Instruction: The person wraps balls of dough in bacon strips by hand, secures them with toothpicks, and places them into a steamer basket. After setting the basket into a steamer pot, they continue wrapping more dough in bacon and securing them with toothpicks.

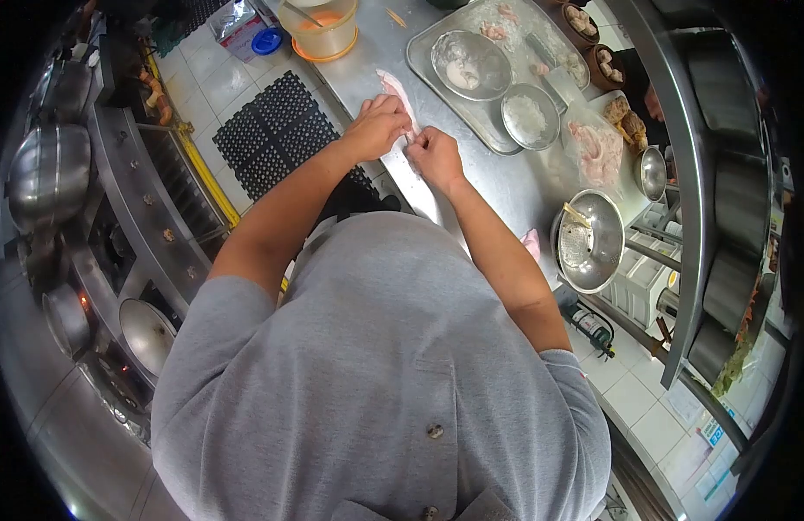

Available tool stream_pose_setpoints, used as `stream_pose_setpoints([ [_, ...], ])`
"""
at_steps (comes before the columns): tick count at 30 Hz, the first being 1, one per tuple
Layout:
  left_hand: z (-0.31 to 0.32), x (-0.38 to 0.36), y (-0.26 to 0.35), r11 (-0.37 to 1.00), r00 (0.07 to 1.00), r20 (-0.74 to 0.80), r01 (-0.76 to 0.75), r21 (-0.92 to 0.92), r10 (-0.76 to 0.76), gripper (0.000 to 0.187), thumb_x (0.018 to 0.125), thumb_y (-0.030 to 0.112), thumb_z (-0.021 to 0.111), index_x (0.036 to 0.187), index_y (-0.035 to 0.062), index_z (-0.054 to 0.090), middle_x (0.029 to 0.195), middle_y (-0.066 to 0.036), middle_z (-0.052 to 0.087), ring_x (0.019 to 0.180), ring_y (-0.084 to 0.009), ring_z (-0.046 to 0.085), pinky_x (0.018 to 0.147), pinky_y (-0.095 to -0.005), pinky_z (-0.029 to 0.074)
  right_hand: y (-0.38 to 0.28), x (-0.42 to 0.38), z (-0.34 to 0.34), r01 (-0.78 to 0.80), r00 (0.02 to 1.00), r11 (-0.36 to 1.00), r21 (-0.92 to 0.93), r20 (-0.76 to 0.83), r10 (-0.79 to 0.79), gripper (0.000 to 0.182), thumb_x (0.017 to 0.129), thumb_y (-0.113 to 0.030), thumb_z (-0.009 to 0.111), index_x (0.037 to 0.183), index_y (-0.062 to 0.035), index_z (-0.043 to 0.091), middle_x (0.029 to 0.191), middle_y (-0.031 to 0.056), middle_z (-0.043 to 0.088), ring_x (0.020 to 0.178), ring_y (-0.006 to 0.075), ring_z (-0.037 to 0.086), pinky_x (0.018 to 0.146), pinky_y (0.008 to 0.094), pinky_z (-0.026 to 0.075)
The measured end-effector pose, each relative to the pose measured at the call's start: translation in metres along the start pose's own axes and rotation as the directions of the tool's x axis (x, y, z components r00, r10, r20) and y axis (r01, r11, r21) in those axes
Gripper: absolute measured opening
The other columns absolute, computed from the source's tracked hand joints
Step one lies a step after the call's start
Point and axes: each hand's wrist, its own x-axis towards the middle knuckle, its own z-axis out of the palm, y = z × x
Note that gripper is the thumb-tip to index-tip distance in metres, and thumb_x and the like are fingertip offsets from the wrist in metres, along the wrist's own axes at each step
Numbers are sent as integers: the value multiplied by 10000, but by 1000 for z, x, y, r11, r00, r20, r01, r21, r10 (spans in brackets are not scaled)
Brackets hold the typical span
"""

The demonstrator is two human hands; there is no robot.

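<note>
A long, pale pink strip of what looks like raw meat point(391, 85) lies along the near edge of the steel counter point(471, 187). My left hand point(377, 127) is closed over the strip's middle, fingers bent down onto it. Close beside it, my right hand point(436, 157) pinches the strip's lower end. The fingertips of both hands nearly meet, and the part of the strip between them is mostly hidden.
A steel tray point(416, 62) holds a floury bowl point(471, 66) and a smaller bowl of white powder point(530, 117). Right of it lies a bag of raw meat point(596, 149); nearer stands a large steel bowl point(604, 247). An orange-filled tub point(322, 28) stands far left. Stoves line the left.
</note>
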Motion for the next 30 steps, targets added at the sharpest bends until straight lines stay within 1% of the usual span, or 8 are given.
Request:
stream_pose_setpoints([
  [1, 0, 1, 0, 1000, 1000, 2, -3, 4, 3, 174, 963, 137, 799, 1136, 136, 815, 1304, -73, 642, 1349, -322, 539, 1119, -471, 411, 1, -1, 1, -32, 999, 999, 27, -33, 33, 142, 921, -147, 779, 913, -8, 754, 806, 162, 767, 757, 247, 764, 749, 397, 605],
  [5, -3, 7, 4, 1000, 1000, 32, -2, 18, 1, 120, 987, 164, 784, 1103, 135, 790, 1269, -78, 634, 1335, -323, 532, 1108, -477, 403, 13, -2, 5, 11, 998, 994, 106, -66, -4, 128, 927, -110, 752, 989, -1, 776, 995, 199, 805, 883, 294, 794, 841, 413, 620],
  [7, -4, 11, 6, 999, 998, 62, 9, 36, -11, 109, 992, 167, 780, 1096, 137, 782, 1257, -78, 631, 1333, -322, 528, 1104, -480, 399, 20, -2, 5, 434, 894, 895, -105, -77, -442, 180, 936, -99, 731, 1073, -8, 805, 1133, 216, 787, 1025, 354, 781, 941, 450, 610],
  [10, -4, 18, 4, 997, 994, 107, -12, 73, 4, 98, 998, 186, 775, 1080, 133, 772, 1249, -78, 628, 1329, -323, 521, 1095, -492, 391, 21, -7, -1, 345, 938, 916, -205, 106, -329, 252, 934, -117, 738, 1153, -25, 822, 1139, 221, 761, 1100, 398, 745, 996, 484, 590],
  [17, -4, 28, 2, 991, 986, 162, -44, 129, 23, 109, 999, 196, 767, 1075, 119, 774, 1260, -80, 629, 1322, -333, 520, 1072, -519, 386, 3, -13, 0, 320, 947, 884, -341, 146, -287, 172, 921, -164, 753, 1020, -31, 801, 1118, 217, 747, 1052, 423, 756, 978, 522, 599],
  [19, -4, 29, 2, 990, 985, 171, -45, 133, 22, 104, 999, 192, 765, 1072, 119, 776, 1259, -80, 630, 1322, -333, 520, 1069, -522, 385, 2, -11, 8, 275, 959, 882, -383, 49, -277, 149, 886, -152, 780, 983, -39, 784, 1079, 219, 766, 1019, 436, 763, 945, 540, 608],
  [25, -8, 39, 3, 987, 969, 240, 14, 161, -52, 96, 952, 207, 792, 1012, 136, 769, 1249, -66, 637, 1321, -332, 518, 1057, -517, 377, 8, -7, 5, 113, 994, 990, -89, -3, -113, 199, 872, -132, 781, 1039, -46, 847, 1005, 243, 815, 986, 424, 798, 946, 493, 622],
  [30, -15, 48, 9, 980, 954, 266, 94, 175, -139, 148, 898, 233, 844, 965, 143, 748, 1192, -52, 656, 1295, -316, 539, 1061, -494, 371, 23, -8, -8, 28, 999, 996, -84, 20, -27, 236, 907, -133, 752, 1094, -108, 893, 1016, 218, 815, 1000, 418, 796, 970, 475, 615],
])
